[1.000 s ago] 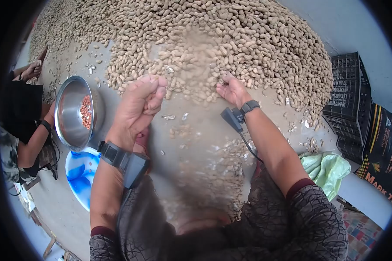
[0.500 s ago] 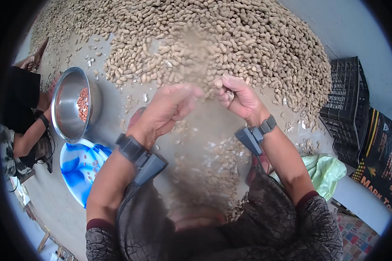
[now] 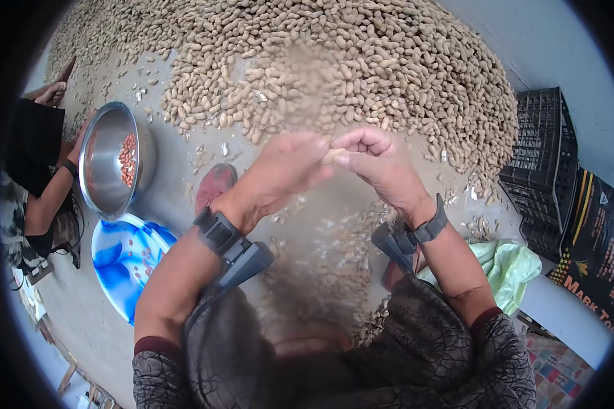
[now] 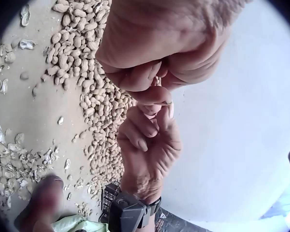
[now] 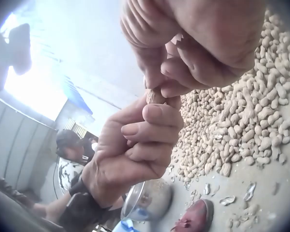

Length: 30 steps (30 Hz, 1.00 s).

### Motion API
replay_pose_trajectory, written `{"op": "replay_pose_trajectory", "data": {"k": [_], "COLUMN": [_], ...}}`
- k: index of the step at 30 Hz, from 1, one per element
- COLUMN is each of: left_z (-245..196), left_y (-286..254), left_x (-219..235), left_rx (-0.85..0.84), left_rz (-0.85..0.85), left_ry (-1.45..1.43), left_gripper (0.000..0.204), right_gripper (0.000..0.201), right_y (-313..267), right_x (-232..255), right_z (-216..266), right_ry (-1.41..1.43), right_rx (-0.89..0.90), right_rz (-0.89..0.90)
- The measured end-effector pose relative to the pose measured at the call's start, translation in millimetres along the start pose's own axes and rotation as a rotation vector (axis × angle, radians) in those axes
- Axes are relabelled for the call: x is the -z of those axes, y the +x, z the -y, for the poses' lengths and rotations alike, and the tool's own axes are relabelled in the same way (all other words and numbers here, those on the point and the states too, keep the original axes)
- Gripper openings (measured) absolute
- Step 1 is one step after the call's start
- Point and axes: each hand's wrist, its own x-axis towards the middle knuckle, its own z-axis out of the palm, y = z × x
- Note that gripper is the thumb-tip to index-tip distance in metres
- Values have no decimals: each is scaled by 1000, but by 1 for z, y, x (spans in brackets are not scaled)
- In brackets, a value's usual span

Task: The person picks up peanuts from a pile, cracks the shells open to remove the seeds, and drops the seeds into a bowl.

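My left hand (image 3: 283, 167) and right hand (image 3: 382, 167) meet at the fingertips in front of the peanut heap (image 3: 280, 68). Between them is one unshelled peanut (image 5: 155, 95), pale and ridged. In the right wrist view, thumb and fingers of the left hand (image 5: 135, 145) pinch it from below, while the right hand (image 5: 203, 43) pinches its upper end. A small pale bit shows inside the right hand's curled fingers. From the left wrist view the two hands overlap, and the peanut is mostly hidden behind fingers.
Left of me stand a steel bowl (image 3: 102, 167) with reddish kernels and a blue-white basin (image 3: 119, 255); another person's arm (image 3: 51, 198) reaches to the bowl. Broken shells (image 3: 334, 252) litter the floor between my feet. At right are black crates (image 3: 542, 150) and a green sack (image 3: 515, 269).
The right hand has come away from the heap's edge with a peanut, and the left hand has moved right. Their fingertips, apart before, now meet at the peanut.
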Motion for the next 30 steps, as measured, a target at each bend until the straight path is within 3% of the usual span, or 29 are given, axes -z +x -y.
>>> {"op": "replay_pose_trajectory", "data": {"k": [4, 7, 15, 18, 25, 28, 30], "left_z": [-11, -15, -10, -15, -10, -3, -4], "left_y": [-7, -12, -11, -12, -9, -10, -12], "left_x": [-7, -11, -32, -35, -34, -26, -27], "left_rx": [-28, -26, -104, -114, -153, -87, -184], "left_rz": [78, 147, 106, 134, 117, 75, 49], "left_ry": [-66, -74, -6, 7, 27, -64, 352], "left_gripper": [20, 22, 28, 28, 31, 37, 28], "right_gripper": [30, 34, 39, 42, 42, 40, 31], "right_y": [-1, -5, -10, -10, -11, -15, -15], "right_x": [2, -6, -12, -5, -8, -9, -13], "right_z": [4, 15, 21, 18, 23, 21, 20], "right_ry": [-82, 16, 267, 211, 287, 303, 258], "right_rx": [42, -31, -189, -197, -163, -172, -151], "right_rz": [-17, -38, 88, 161, 158, 118, 53]}}
